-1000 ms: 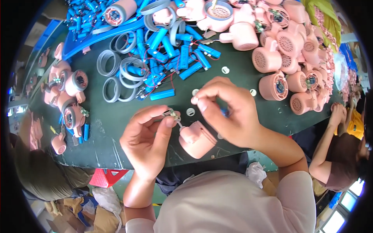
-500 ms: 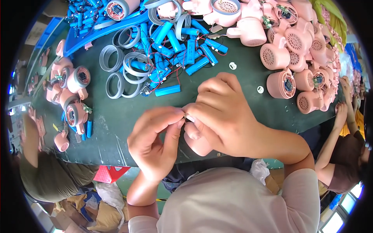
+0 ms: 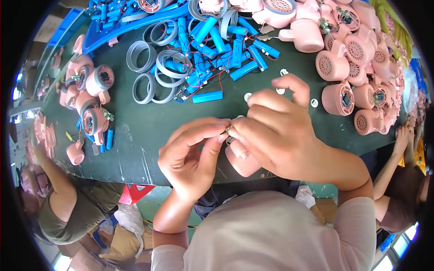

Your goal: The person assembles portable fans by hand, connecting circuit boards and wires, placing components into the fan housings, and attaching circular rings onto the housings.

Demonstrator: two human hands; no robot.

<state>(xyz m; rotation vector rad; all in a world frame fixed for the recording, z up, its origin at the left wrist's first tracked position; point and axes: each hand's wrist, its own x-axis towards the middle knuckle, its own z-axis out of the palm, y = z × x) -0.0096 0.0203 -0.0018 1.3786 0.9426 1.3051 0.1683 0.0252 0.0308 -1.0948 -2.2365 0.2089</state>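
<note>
My left hand (image 3: 190, 156) and my right hand (image 3: 282, 135) meet fingertip to fingertip near the table's front edge. Both pinch a tiny dark piece (image 3: 224, 132), too small to name. One finger of my right hand sticks up, loosely bent. Below that hand is a pink fan housing (image 3: 244, 160), partly covered by the curled fingers; whether they grip it I cannot tell. Small white discs (image 3: 247, 96) lie just beyond my right hand.
Blue wired battery cells (image 3: 244, 71) and grey rings (image 3: 143, 88) are heaped ahead, by a blue tray (image 3: 97, 40). Pink fan housings (image 3: 332, 65) crowd the right; more pink fans (image 3: 97, 81) stand left. People work at both sides: an arm (image 3: 63, 180) left, hands (image 3: 402, 137) right.
The view has shifted, so the table's contents sit farther right. A finger of my right hand has lifted, and more white discs show beside it. Both hands keep their pinch.
</note>
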